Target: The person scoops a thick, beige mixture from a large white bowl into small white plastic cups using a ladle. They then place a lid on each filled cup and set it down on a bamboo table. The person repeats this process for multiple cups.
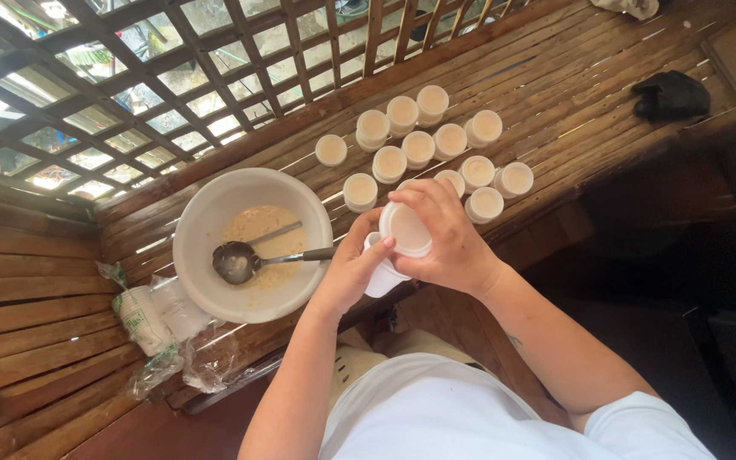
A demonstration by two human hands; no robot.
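Bamboo-slat surface (555, 94) under lattice: filled cups (419, 145) clustered aside. Left hand (353, 271) steadies small white cup (382, 277); right hand (445, 234) fingers clamped on lid (406, 228). Bowl (215, 213), ladle (244, 260) near.

One head-worn camera looks steeply down from close above — slatted bamboo bench (555, 94) far, the person's white-shirted torso (436, 409) near, wooden lattice (172, 68) far left.

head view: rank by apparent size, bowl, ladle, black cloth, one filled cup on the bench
1. White bowl
2. Ladle
3. Black cloth, though it lies farther from the camera, so its rank against the ladle is unsure
4. Filled cup
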